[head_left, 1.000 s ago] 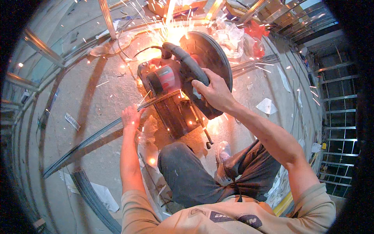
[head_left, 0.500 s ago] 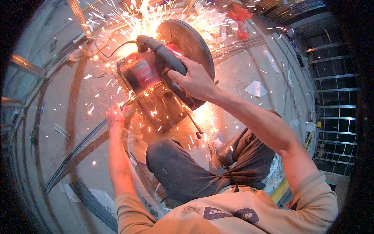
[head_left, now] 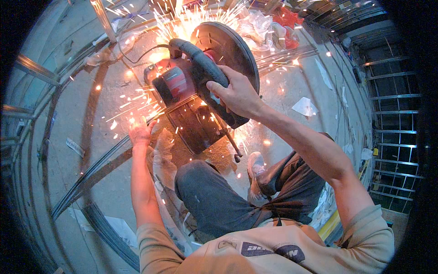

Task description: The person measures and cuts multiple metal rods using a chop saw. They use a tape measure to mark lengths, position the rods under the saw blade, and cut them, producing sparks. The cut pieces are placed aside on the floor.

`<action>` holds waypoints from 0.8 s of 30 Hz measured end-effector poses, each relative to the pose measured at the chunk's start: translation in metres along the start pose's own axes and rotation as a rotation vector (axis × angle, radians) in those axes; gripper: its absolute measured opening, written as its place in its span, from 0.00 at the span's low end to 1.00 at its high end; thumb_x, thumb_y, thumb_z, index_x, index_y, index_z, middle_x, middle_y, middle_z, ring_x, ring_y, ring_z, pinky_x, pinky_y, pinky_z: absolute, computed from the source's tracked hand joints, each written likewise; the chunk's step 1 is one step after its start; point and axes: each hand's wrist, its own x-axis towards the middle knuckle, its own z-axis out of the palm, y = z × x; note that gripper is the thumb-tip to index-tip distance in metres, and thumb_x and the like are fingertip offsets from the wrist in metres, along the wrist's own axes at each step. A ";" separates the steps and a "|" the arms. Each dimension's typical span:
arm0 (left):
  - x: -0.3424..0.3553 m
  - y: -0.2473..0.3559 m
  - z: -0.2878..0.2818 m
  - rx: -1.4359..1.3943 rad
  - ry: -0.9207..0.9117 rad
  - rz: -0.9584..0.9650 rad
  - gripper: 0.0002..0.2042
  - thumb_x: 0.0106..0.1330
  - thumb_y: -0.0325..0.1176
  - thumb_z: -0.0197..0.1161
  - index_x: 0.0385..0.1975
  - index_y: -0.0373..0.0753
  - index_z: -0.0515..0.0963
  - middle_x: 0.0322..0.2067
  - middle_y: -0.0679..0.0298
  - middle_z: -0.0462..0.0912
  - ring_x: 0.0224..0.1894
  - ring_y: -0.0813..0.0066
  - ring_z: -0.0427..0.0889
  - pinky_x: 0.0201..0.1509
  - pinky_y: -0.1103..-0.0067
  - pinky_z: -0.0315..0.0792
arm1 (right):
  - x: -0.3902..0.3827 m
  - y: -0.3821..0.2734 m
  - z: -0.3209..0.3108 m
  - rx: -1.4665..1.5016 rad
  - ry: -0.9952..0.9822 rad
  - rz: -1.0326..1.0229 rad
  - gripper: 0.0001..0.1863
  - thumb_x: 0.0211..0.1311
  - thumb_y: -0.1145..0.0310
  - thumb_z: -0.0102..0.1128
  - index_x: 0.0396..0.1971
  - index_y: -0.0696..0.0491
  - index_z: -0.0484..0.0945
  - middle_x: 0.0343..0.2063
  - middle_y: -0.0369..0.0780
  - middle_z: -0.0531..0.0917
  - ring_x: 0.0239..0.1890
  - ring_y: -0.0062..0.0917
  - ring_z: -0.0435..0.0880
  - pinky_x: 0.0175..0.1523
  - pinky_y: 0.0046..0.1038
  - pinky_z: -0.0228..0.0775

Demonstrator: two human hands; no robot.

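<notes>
Right there on the concrete floor (head_left: 91, 137), a big red-and-black cut-off saw (head_left: 178, 86) is sitting in front of the seated person, with sparks (head_left: 182, 20) spraying out beyond it. The right hand (head_left: 238, 93) is grasping the saw's curved black handle (head_left: 203, 61), just left of the large dark disc guard (head_left: 235, 55). The left hand (head_left: 140, 132) is lying at a bundle of thin metal rods (head_left: 98, 166), left of the saw; I can't tell whether its fingers are closing around them. Those rods are running from the saw's base (head_left: 198, 132) out to its lower left. Crumpled clear plastic (head_left: 258, 29) and a red bag (head_left: 287, 23) are lying beyond the saw to the right, while a white scrap (head_left: 305, 107) is resting to its right, nearer the person's arm.
</notes>
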 end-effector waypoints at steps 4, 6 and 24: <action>-0.001 -0.001 0.002 0.010 -0.140 -0.046 0.31 0.68 0.65 0.53 0.47 0.38 0.77 0.35 0.51 0.84 0.41 0.50 0.82 0.46 0.57 0.73 | 0.001 0.001 0.002 -0.017 0.056 -0.118 0.27 0.62 0.58 0.65 0.55 0.61 0.76 0.25 0.46 0.84 0.26 0.31 0.85 0.35 0.33 0.78; -0.002 -0.002 0.001 0.010 -0.192 -0.064 0.33 0.69 0.65 0.53 0.55 0.38 0.76 0.38 0.50 0.83 0.44 0.51 0.81 0.48 0.57 0.73 | 0.000 0.001 0.002 0.006 0.048 -0.105 0.27 0.62 0.58 0.65 0.55 0.61 0.76 0.25 0.47 0.84 0.27 0.31 0.85 0.36 0.33 0.77; -0.001 -0.001 -0.004 -0.033 -0.126 -0.048 0.31 0.69 0.64 0.52 0.51 0.40 0.78 0.39 0.54 0.83 0.45 0.53 0.81 0.49 0.58 0.71 | -0.002 0.004 0.002 0.032 0.007 -0.104 0.27 0.67 0.60 0.64 0.62 0.56 0.70 0.17 0.34 0.76 0.15 0.17 0.76 0.20 0.24 0.68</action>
